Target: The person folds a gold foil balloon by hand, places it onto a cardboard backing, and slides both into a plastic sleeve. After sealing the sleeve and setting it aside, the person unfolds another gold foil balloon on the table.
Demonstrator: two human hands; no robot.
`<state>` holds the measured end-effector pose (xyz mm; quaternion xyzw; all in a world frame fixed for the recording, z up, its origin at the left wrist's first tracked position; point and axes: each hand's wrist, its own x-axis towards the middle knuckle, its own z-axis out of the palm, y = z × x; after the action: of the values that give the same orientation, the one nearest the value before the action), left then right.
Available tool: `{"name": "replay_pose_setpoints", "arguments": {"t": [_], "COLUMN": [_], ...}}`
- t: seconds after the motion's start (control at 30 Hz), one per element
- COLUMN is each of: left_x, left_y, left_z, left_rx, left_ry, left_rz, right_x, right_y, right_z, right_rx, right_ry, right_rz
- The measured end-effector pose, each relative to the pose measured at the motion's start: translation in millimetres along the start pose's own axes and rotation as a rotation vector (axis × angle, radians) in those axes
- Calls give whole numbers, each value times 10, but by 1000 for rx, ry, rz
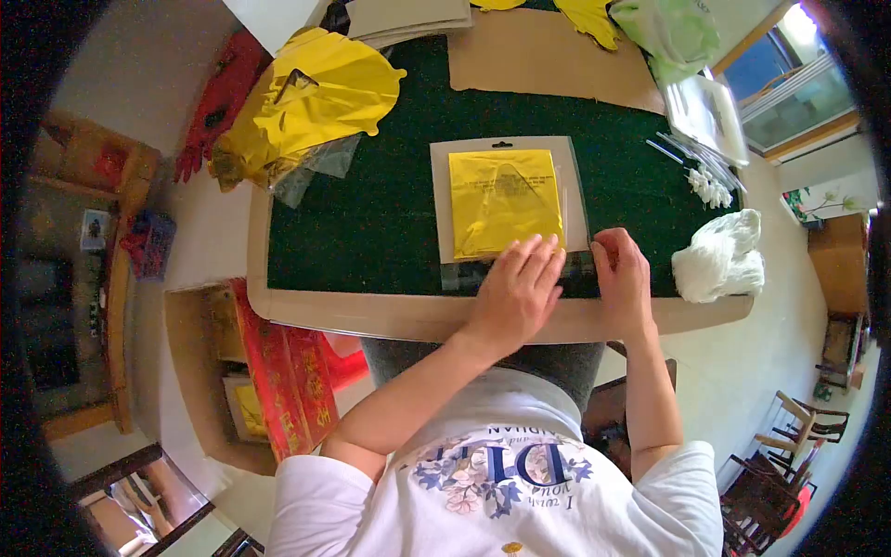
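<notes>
A flat clear plastic bag [579, 200] lies on the dark green table top, with a pale backing card [483, 145] inside it. On the card is a folded yellow foil sheet [506, 209] with small dark print, perhaps a foil balloon. My left hand [516, 295] rests on the sheet's lower edge, its fingers stretched out flat. At the bag's lower right corner, my right hand [624, 278] has thumb and fingers pinched together on the clear plastic edge. The exact grip is partly hidden by the fingers.
Crumpled yellow foil [325, 88] lies at the table's far left. A cardboard sheet [548, 60] and green plastic bag [668, 37] are at the back. White sticks [691, 153], small white pieces [710, 187] and a white plastic bundle [719, 255] sit right. A cardboard box [200, 371] stands below left.
</notes>
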<state>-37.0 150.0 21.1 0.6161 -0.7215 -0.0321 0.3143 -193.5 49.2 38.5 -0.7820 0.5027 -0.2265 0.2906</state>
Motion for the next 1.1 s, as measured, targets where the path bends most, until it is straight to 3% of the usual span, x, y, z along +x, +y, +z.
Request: {"name": "replay_pose_setpoints", "arguments": {"t": [0.17,0.27,0.37,0.5,0.6,0.83,1.1], "left_x": [8,8,33,147,301,467,496], "left_y": [-116,-117,-109,-91,-39,67,86], "left_z": [104,99,107,63,140,270,343], "left_rx": [69,70,86,33,-85,38,221], "left_ry": [-68,-64,-60,11,113,23,4], "left_rz": [-31,-29,-34,-36,19,-47,73], "right_x": [147,282,301,282,288,291,297], "right_y": [-24,144,64,56,72,168,164], "right_z": [-31,15,-36,-53,-42,25,43], "right_rx": [-10,118,663,739,724,754,704], "right_ry": [-123,-202,-301,-331,-331,-337,-304], "right_rz": [45,200,433,494,498,467,434]}}
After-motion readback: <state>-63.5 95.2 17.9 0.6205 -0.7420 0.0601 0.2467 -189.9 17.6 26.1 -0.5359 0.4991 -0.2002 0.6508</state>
